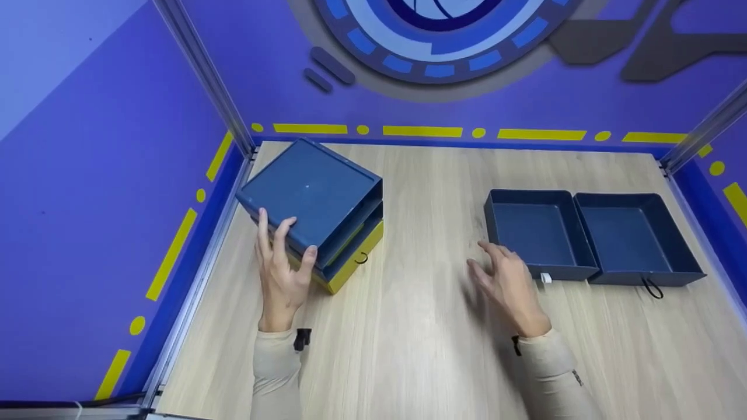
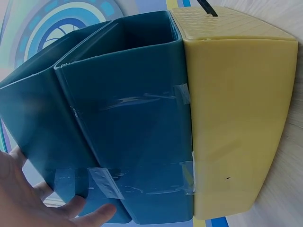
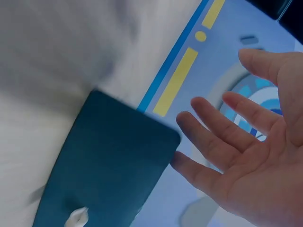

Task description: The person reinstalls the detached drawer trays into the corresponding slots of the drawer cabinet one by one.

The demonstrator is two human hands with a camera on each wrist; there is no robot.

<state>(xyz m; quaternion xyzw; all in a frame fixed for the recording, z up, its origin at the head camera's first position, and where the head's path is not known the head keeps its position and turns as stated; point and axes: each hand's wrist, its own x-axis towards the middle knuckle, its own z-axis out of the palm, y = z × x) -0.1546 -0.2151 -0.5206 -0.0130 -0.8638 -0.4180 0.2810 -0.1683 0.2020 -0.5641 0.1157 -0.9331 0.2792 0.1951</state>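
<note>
A stacked drawer cabinet [image 1: 309, 186] stands turned at an angle on the left. Its two upper blue tiers [image 2: 128, 118] have hollow fronts, and clear tape runs across their side. The yellow bottom tier [image 2: 241, 123] has a black loop pull. My left hand [image 1: 283, 271] rests with spread fingers against the cabinet's near left edge, thumb by the front corner. My right hand [image 1: 508, 283], fingers extended, hovers just left of a dark blue drawer [image 1: 540, 233] with a white tab [image 1: 545, 278]; whether they touch I cannot tell.
A second dark blue drawer [image 1: 636, 233] with a black loop pull [image 1: 652, 287] sits right beside the first. Purple walls [image 1: 146, 146] with yellow dashes enclose the wooden table [image 1: 420, 326] at the back and sides.
</note>
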